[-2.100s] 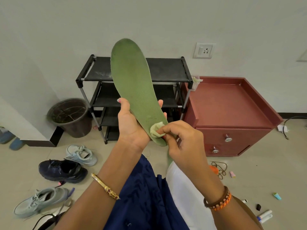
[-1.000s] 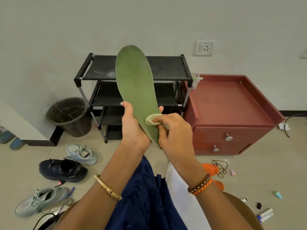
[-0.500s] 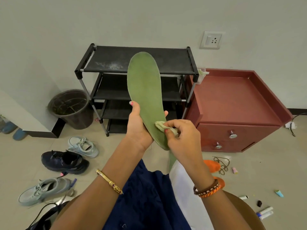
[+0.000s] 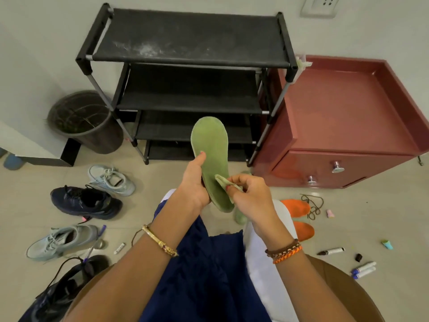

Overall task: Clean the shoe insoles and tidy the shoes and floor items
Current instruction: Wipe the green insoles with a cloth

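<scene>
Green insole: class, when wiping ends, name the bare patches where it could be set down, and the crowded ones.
Free: the shoe rack's dusty top shelf and the red cabinet's top. Crowded: floor left, with light sneakers and a dark shoe; floor right, with orange insoles, a lace and markers.

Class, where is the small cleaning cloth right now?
In the head view, centre frame: the cloth is pinched by the right hand against the green insole, which the left hand holds.
</scene>
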